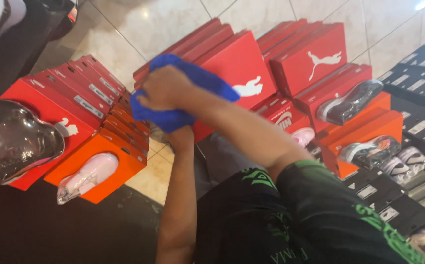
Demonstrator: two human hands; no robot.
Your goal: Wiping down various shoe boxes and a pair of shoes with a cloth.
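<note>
Wiping step: right hand (pixel 166 88) presses a blue cloth (pixel 183 93) flat on the lid of a red shoebox (pixel 237 68) mid-stack, left hand (pixel 180 134) (mostly hidden beneath) seemingly steadying it; next likely needs sweeping toward the lid's far edge.

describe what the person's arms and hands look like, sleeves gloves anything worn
Both forearms are bare, with no gloves, watch or rings visible. The right hand shows clearly; the left hand is mostly hidden. The upper arm and shoulder wear a black short-sleeved shirt with bright green printed graphics.
</note>
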